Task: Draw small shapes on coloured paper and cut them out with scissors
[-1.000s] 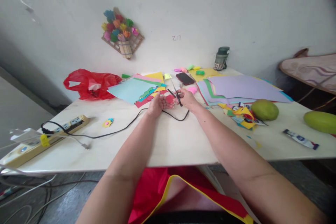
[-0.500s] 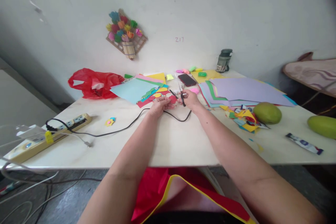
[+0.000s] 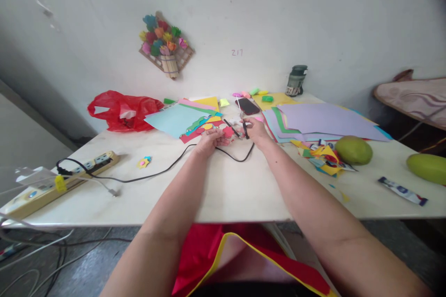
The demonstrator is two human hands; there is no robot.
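Note:
My left hand (image 3: 210, 140) rests low over the table, fingers closed together on a small red paper piece (image 3: 228, 132). Opposite it, my right hand (image 3: 256, 131) grips a black tool (image 3: 245, 129) from which a thin pale rod points up and away. A second slim black part (image 3: 231, 128) slants down towards the gap between both hands. What kind of tool it is, I cannot make out. A black cable (image 3: 167, 170) runs past my left wrist and up towards my right hand; its end is hidden. Cut red and yellow paper shapes (image 3: 207, 126) lie behind my left fingers.
A power strip (image 3: 80, 172) and a small paper flower (image 3: 144, 162) are at left, near a red plastic bag (image 3: 125, 111). Purple sheets (image 3: 324, 120), paper scraps (image 3: 324, 158), green fruit (image 3: 354, 150) and a tube (image 3: 402, 190) are at right. A phone (image 3: 247, 106) lies behind.
My right hand has moved slightly to the right, away from my left fingers. The black tool has turned a little, and the red paper piece shows more. The view has shifted slightly.

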